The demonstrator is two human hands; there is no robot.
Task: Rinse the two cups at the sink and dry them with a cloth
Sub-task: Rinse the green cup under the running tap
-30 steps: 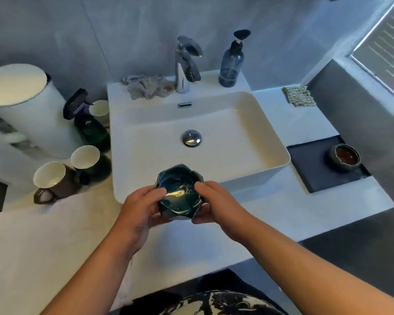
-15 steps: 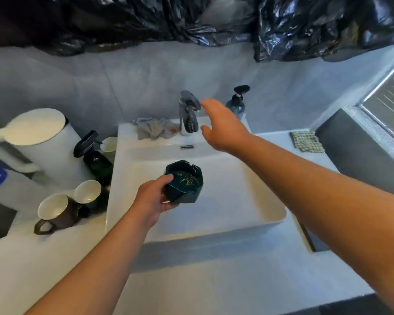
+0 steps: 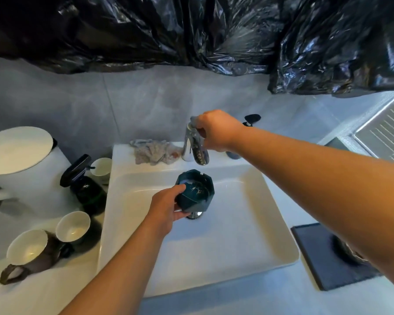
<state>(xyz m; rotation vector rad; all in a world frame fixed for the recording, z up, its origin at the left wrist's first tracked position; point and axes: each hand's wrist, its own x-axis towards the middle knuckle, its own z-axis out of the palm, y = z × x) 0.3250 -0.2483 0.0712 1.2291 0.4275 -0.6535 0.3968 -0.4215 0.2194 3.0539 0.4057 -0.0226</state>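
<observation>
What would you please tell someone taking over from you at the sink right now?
Left hand: grips the dark teal cup, opening up, over the sink by the spout.
Right hand: curled round the lever of the tap; no water visible.
Second cup: on the dark tray to the right, mostly hidden from view.
Cloth: crumpled on the sink's back ledge, beside the tap.
Done: nothing shows as rinsed.
Left: rinse both cups, then dry them.

Consists of two bare hands — left hand (image 3: pixel 166 210) and right hand (image 3: pixel 216 130) — on bare forearms (image 3: pixel 123 258). Shows uncovered skin along the whole visible length, fingers (image 3: pixel 173 192) to frame edge. Leaves any sleeve out of view.
</observation>
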